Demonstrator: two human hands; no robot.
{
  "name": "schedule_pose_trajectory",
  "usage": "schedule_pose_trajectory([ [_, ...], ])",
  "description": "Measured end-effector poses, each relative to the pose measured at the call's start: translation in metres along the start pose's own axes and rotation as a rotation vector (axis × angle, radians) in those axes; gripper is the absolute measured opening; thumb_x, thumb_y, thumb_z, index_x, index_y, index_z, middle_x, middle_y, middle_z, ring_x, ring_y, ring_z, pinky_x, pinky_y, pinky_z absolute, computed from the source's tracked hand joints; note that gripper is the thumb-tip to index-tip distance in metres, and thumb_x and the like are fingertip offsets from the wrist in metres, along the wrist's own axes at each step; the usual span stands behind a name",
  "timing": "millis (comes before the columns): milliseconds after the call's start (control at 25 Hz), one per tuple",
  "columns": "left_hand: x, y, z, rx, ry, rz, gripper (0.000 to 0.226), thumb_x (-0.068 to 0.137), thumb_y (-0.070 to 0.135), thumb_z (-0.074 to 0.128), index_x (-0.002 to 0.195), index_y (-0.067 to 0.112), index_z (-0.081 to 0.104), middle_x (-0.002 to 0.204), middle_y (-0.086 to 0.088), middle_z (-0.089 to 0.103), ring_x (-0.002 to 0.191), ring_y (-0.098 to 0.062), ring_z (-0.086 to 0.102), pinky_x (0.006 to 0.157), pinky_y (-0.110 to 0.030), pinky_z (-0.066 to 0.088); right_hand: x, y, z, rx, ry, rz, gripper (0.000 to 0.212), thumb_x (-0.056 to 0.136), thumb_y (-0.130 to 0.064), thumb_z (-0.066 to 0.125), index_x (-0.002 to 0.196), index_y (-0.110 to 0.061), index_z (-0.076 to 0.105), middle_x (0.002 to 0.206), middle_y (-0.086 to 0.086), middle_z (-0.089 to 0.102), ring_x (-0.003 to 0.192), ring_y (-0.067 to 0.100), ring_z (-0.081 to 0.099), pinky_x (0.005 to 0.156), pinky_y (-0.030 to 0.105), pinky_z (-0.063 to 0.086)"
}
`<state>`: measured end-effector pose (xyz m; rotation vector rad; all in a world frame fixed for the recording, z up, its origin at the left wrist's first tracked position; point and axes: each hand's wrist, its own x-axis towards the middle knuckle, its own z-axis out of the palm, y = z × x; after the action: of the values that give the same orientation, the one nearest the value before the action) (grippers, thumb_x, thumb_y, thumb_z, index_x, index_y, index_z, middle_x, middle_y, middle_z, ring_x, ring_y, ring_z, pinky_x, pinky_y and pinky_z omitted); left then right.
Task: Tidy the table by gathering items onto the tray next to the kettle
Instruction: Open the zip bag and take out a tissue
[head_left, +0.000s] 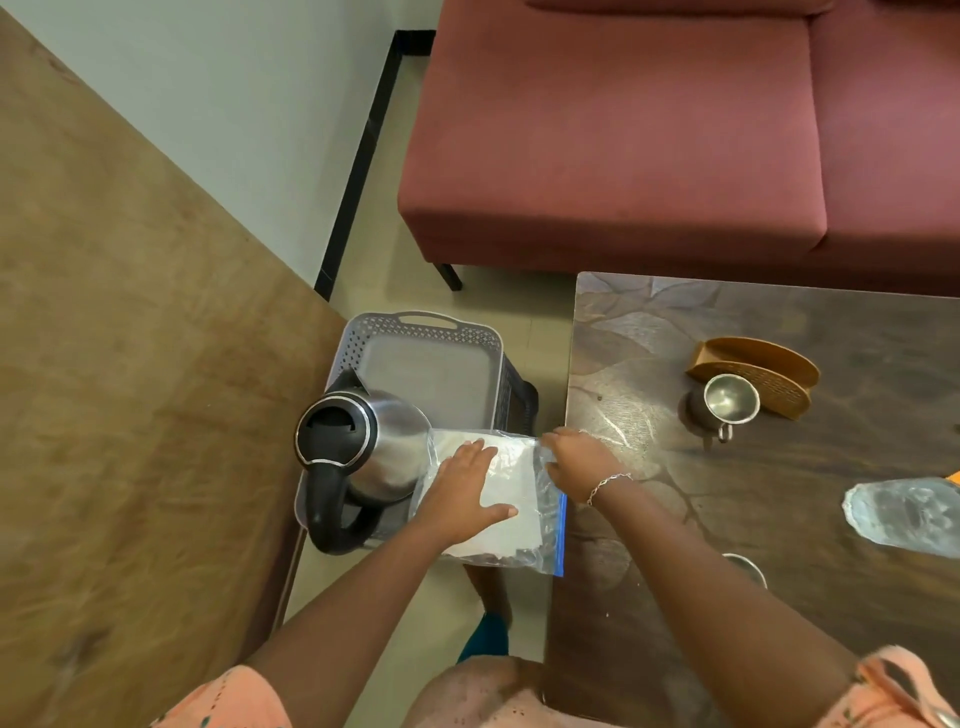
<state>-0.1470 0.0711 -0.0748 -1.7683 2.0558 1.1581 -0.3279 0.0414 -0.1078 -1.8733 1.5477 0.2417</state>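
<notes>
Sofa (623, 156), maroon, stands beyond the dark wooden table (810, 332) on a pale tiled floor. Left of the table, a grey perforated tray (415, 326) carries a steel kettle (384, 441) and a clear zip bag (519, 488). The bag's long axis runs away from the person, blue seal toward the table. The left hand (462, 493) presses flat on it, fingers straight. The right hand (576, 460) curls its fingers round the far edge.

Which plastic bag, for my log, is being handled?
The blue-zipped bag over the tray, under left hand, gripped by right hand; the other bag lies on the table.
</notes>
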Motion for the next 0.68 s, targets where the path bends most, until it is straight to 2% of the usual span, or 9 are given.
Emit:
schedule_pose_trajectory([
  [40,0.002,-0.003,-0.001,-0.010,-0.007,0.000,0.079,0.084,0.042,0.061,0.145,0.018,0.016,0.157,-0.002,0.010,0.145,-0.019,0.005,0.118,-0.036,0.009,0.010,-0.003,0.001,0.013,-0.018,-0.005,0.037,0.086,-0.008,0.048,0.123,-0.007,0.048,0.128,0.015,0.052,0.120,0.032,0.047,0.094,0.039,0.044],
  [120,0.007,-0.010,-0.003,-0.037,-0.011,0.006,0.078,0.084,0.042,0.061,0.145,0.019,0.017,0.157,-0.002,0.011,0.145,-0.018,0.006,0.116,-0.035,0.011,0.030,-0.008,0.006,0.055,-0.071,-0.023,0.055,0.083,0.002,0.047,0.136,-0.006,0.032,0.144,0.015,0.035,0.139,0.030,0.024,0.106,0.038,0.035],
  [200,0.010,-0.013,-0.005,-0.070,-0.004,0.015,0.077,0.084,0.041,0.061,0.144,0.020,0.019,0.157,-0.001,0.012,0.144,-0.018,0.008,0.115,-0.033,0.013,0.045,-0.010,0.012,0.039,-0.137,-0.018,0.067,0.081,0.009,0.044,0.142,-0.005,0.018,0.150,0.013,0.025,0.143,0.028,0.007,0.111,0.037,0.026],
  [240,0.012,-0.015,-0.006,-0.079,0.000,0.020,0.077,0.084,0.041,0.061,0.144,0.019,0.020,0.156,-0.001,0.013,0.144,-0.018,0.010,0.115,-0.033,0.014,0.051,-0.010,0.015,0.010,-0.162,-0.004,0.067,0.081,0.009,0.044,0.142,-0.005,0.020,0.148,0.014,0.029,0.143,0.029,0.009,0.112,0.038,0.024],
  [320,0.015,-0.019,-0.007,-0.084,0.003,0.027,0.076,0.084,0.041,0.061,0.144,0.020,0.020,0.156,-0.001,0.015,0.143,-0.018,0.013,0.115,-0.033,0.017,0.059,-0.011,0.020,-0.063,-0.165,0.035,0.055,0.082,0.005,0.047,0.134,-0.004,0.034,0.136,0.019,0.046,0.137,0.034,0.027,0.108,0.039,0.031],
  [400,0.017,-0.022,-0.009,-0.095,0.007,0.047,0.073,0.084,0.041,0.060,0.143,0.020,0.022,0.155,-0.001,0.017,0.143,-0.018,0.014,0.114,-0.032,0.017,0.060,-0.011,0.019,-0.139,-0.119,0.069,0.039,0.082,0.001,0.048,0.120,-0.007,0.050,0.120,0.017,0.060,0.117,0.034,0.051,0.096,0.038,0.043],
  [440,0.018,-0.022,-0.011,-0.102,0.011,0.061,0.072,0.085,0.040,0.060,0.143,0.020,0.022,0.155,-0.001,0.018,0.143,-0.017,0.014,0.114,-0.032,0.017,0.059,-0.011,0.016,-0.153,-0.101,0.091,0.033,0.082,0.000,0.048,0.113,-0.008,0.054,0.114,0.015,0.063,0.109,0.032,0.056,0.090,0.037,0.046],
  [520,0.018,-0.020,-0.015,-0.112,0.035,0.082,0.068,0.087,0.037,0.058,0.143,0.020,0.023,0.155,-0.002,0.020,0.144,-0.017,0.013,0.114,-0.032,0.017,0.053,-0.014,0.010,-0.127,-0.079,0.132,0.029,0.082,0.000,0.048,0.106,-0.010,0.059,0.108,0.013,0.065,0.101,0.031,0.060,0.083,0.037,0.049],
  [680,0.012,-0.003,-0.032,-0.164,0.143,0.151,0.058,0.091,0.029,0.054,0.142,0.019,0.028,0.153,-0.001,0.025,0.143,-0.015,0.016,0.115,-0.031,0.016,0.029,-0.034,-0.012,-0.097,-0.002,0.131,0.025,0.081,-0.001,0.051,0.102,-0.011,0.062,0.104,0.012,0.066,0.098,0.031,0.061,0.073,0.032,0.048],
])
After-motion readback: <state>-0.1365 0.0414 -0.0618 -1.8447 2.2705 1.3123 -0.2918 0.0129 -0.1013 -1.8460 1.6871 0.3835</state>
